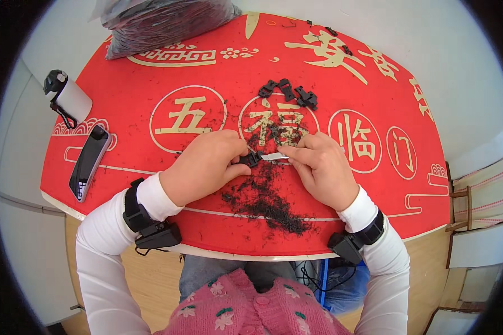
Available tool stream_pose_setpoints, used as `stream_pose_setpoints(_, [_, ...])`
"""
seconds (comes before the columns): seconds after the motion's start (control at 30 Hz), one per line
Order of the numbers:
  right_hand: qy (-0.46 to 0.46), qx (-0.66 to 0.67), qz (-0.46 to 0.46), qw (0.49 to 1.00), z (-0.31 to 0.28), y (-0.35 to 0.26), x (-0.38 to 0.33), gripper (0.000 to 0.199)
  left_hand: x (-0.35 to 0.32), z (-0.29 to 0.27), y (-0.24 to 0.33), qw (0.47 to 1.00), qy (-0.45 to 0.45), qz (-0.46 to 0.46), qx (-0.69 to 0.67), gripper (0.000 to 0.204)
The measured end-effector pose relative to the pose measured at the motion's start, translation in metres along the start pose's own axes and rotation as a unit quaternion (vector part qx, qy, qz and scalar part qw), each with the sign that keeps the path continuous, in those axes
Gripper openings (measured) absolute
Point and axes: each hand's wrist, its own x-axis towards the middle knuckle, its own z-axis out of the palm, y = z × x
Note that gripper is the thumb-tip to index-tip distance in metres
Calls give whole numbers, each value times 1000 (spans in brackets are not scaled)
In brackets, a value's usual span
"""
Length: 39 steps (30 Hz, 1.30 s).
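Observation:
My left hand (211,163) pinches a small black plastic buckle (251,159) above the middle of the red tablecloth. From the right, my right hand (321,167) grips a small silver blade (275,157), its tip at the buckle's right edge. Whether the blade touches the plastic I cannot tell. Black shavings (271,209) lie in a heap between my forearms, with more scattered beyond my hands. Several black buckles (286,89) lie in a loose row farther back.
A dark phone (89,162) and a white bottle (72,99) with a black lid are at the left. A full plastic bag (167,25) rests at the back left. Small black pieces (331,32) lie near the far edge. Black devices (157,233) are strapped to both my wrists.

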Motion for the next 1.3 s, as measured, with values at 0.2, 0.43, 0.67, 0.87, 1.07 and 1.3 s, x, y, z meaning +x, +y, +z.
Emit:
stream_pose_setpoints(0.2, [10,-1,-8,1000,3,4,2,23,1,0,-2,1000,4,14,-7,24])
stream_pose_setpoints(0.43, [4,11,-26,1000,2,7,3,26,-1,1,-3,999,2,-15,-34,25])
stream_pose_setpoints(0.67, [0,19,-32,999,1,7,0,27,-3,3,-2,999,47,-5,-16,25])
stream_pose_setpoints(0.87, [-3,17,-33,999,1,5,1,27,-5,4,2,998,44,-38,-24,25])
stream_pose_setpoints(1.07, [1,0,-29,1000,3,4,2,24,-4,5,0,999,43,-22,-20,25])
stream_pose_setpoints(1.3, [3,-11,-10,1000,3,3,4,23,-2,6,2,998,54,-22,-20,26])
